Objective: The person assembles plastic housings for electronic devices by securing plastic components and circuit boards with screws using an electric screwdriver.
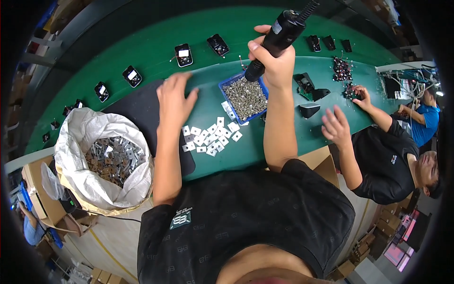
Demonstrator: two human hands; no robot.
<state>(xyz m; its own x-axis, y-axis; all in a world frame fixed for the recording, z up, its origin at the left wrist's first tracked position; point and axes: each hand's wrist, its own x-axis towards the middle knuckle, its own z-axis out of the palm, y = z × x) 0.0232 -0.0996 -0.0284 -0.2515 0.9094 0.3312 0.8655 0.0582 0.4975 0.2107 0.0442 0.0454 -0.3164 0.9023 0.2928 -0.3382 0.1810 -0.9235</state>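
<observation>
My right hand (279, 61) is wrapped round a black electric screwdriver (279, 40), its cord end up and its lower end above the near-back side of a blue tray (222, 97). Small metal screws (245, 98) fill that tray. My left hand (176, 99) is over the edge of a black mat (142, 104), fingers apart, nothing visible in it. Nearer to me, between my forearms, lies a loose spread of small white square plates with holes (213, 138) on the green table (227, 163).
A white woven sack (75, 142) of metal pieces stands at left. Black housings (183, 54) with parts inside line the far green surface. At right are black shells (309, 110), a heap of small wired parts (342, 68) and a co-worker's hands (336, 125).
</observation>
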